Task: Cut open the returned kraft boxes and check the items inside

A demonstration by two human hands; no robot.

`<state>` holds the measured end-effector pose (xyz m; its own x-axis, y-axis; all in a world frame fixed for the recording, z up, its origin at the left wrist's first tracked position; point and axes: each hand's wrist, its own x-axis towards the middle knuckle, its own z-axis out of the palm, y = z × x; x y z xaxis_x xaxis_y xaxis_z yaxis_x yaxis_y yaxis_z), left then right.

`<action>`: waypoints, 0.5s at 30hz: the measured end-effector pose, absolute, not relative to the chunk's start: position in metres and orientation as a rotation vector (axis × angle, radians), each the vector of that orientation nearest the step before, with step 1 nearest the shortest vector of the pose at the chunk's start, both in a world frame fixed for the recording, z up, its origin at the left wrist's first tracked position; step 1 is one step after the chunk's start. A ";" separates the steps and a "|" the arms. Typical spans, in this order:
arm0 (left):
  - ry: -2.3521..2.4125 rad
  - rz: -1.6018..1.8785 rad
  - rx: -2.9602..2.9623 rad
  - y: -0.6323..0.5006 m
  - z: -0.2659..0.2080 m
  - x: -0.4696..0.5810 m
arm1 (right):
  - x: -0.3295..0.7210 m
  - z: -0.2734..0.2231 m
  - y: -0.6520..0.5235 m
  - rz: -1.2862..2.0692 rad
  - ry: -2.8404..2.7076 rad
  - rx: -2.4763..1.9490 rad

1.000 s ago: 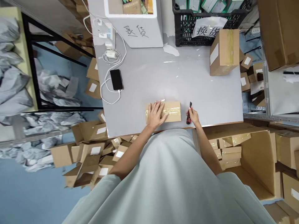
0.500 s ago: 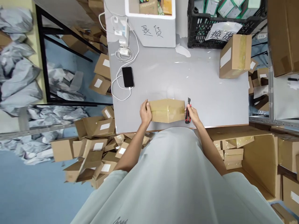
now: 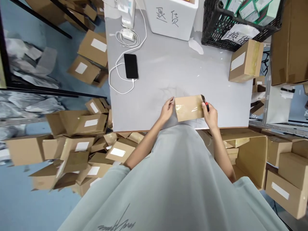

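Note:
A small cardboard box (image 3: 189, 108) with clear tape across its face is in front of me near the table's front edge, slightly tilted. My right hand (image 3: 210, 117) is closed round a red and black utility knife (image 3: 206, 103) and lies against the box's right end. The knife's tip points up and away, by the far right corner of the box. At the box's left side is my left hand (image 3: 167, 110), its fingers stretched out close to the edge; a narrow gap seems to lie between them.
A phone (image 3: 131, 66) on a white cable lies left on the table (image 3: 154, 73). Behind are a white foam box (image 3: 172, 22) and a black crate (image 3: 216, 29). A taped carton (image 3: 247, 61) stands right. Opened cartons (image 3: 81, 146) pile up on the floor left; a large open carton (image 3: 255, 160) is right.
The small box has moved right and been turned, so another face shows. My left hand has let go of its end and shifted right; my right hand moved right with the knife.

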<state>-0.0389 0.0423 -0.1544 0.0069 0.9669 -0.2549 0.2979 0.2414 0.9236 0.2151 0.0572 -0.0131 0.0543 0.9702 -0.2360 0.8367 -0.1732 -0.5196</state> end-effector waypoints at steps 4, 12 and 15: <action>1.423 0.915 1.208 0.061 -0.120 -0.065 | 0.216 -0.015 0.049 0.535 -1.855 -2.115; 1.240 0.823 1.187 0.087 -0.103 -0.081 | 0.171 0.022 0.011 0.795 -1.798 -2.275; 1.195 0.805 1.170 0.091 -0.107 -0.086 | 0.146 0.022 0.001 1.003 -1.881 -2.264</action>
<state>-0.0855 0.0909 -0.1073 0.2283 0.9362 -0.2673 0.1040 0.2495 0.9628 0.1458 0.0011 0.0220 0.0603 0.8907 -0.4507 0.8704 -0.2679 -0.4130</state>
